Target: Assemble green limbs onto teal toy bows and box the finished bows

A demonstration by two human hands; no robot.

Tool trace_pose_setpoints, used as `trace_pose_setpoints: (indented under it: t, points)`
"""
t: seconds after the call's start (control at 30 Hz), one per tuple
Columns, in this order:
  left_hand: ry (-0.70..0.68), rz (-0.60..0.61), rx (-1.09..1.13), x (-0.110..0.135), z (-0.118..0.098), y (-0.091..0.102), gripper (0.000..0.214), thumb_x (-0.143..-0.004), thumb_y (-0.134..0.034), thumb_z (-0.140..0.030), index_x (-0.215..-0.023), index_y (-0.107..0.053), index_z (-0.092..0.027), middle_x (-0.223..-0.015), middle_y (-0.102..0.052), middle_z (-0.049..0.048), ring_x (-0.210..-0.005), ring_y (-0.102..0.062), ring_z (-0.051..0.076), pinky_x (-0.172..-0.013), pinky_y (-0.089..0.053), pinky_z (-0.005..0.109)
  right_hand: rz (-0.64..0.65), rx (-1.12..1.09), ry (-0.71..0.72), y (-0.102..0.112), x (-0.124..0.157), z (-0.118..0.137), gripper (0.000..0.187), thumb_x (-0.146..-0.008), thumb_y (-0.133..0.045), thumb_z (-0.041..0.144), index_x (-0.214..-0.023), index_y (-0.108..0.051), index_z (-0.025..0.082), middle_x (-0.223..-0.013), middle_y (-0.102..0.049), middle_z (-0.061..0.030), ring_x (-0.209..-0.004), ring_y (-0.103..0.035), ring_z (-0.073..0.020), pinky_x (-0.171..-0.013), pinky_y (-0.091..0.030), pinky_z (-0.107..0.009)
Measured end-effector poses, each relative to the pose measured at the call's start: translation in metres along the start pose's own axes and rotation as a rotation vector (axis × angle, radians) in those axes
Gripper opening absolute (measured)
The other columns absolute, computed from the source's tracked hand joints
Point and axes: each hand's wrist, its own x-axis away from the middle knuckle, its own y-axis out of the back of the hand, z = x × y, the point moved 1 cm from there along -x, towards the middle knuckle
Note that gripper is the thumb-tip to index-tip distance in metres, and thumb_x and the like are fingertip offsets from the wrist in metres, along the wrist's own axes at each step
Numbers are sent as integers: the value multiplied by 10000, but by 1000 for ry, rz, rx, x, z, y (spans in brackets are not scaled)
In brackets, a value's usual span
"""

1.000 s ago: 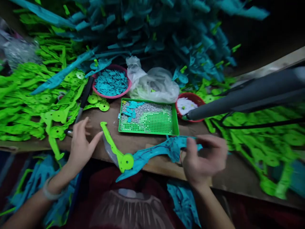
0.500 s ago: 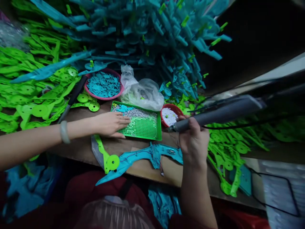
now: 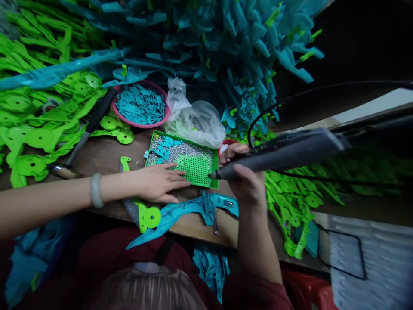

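Our right hand (image 3: 247, 183) grips the dark-grey cylindrical driver (image 3: 284, 153), left hand (image 3: 158, 183) spread at the green perforated plastic tray (image 3: 196, 170) beyond the curved turquoise plastic part (image 3: 180, 210), seemingly a tool-to-tray step calling for steady aim next.

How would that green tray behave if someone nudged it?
The green tray would probably slide rather than tip, being low and wide. The tiny silvery pieces lying loose inside would likely shift. The blue pieces on top might slide too.

Dressed in dark red clothes (image 3: 109, 254) | bare on forearms (image 3: 256, 241) and hands (image 3: 158, 183) | wearing pale grey-green bangle (image 3: 96, 190) on left wrist (image 3: 111, 188)
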Motion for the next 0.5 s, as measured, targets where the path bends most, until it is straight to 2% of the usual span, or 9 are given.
trace_pose_setpoints:
  t: [0.1,0.17,0.23,0.3,0.37,0.5]
  points:
    - [62,-115,-39,14,-12,5,419,-964,-553,-375,-1320,-588,-158,-1290,-653,160,-1296,-550,282,-1167,-328,460,-53,-22,69,-33,-7,-21,407,-747,-703,429,-1082,-545,261,-658,-536,64,-539,-535,-118,-578,-497,-283]
    - [72,-242,-42,41,-30,7,361,-972,-493,-213,-1320,-589,-200,-1286,-665,115,-1278,-569,245,-1124,-404,418,-134,-4,112,-50,-3,-37,374,-791,-678,412,-1097,-544,243,-560,-492,91,-462,-488,-106,-533,-473,-267]
    - [62,-336,-44,74,-53,3,388,-946,-484,-159,-1313,-594,-223,-1254,-688,74,-1276,-571,221,-1109,-434,387,-203,-13,141,-62,1,-50,337,-814,-669,385,-1088,-544,232,-533,-488,96,-448,-479,-103,-516,-462,-256]
    - [17,-328,-84,103,-76,-10,349,-930,-528,-185,-1263,-632,-183,-1226,-703,71,-1249,-592,209,-1130,-422,358,-245,-38,160,-68,4,-59,310,-822,-664,367,-1072,-538,233,-531,-492,98,-443,-472,-99,-509,-453,-250]
    - [42,-287,-137,120,-91,-27,317,-946,-538,-248,-1228,-654,-162,-1259,-685,79,-1246,-592,209,-1172,-373,377,-276,-36,170,-71,3,-64,285,-821,-655,374,-1037,-528,239,-527,-481,102,-434,-457,-96,-509,-448,-250]
    - [116,-276,-206,122,-99,-50,287,-966,-535,-256,-1211,-664,-180,-1287,-669,75,-1270,-571,202,-1209,-314,397,-304,22,140,-73,1,-66,285,-815,-636,411,-996,-481,256,-522,-444,110,-423,-457,-104,-494,-435,-255]
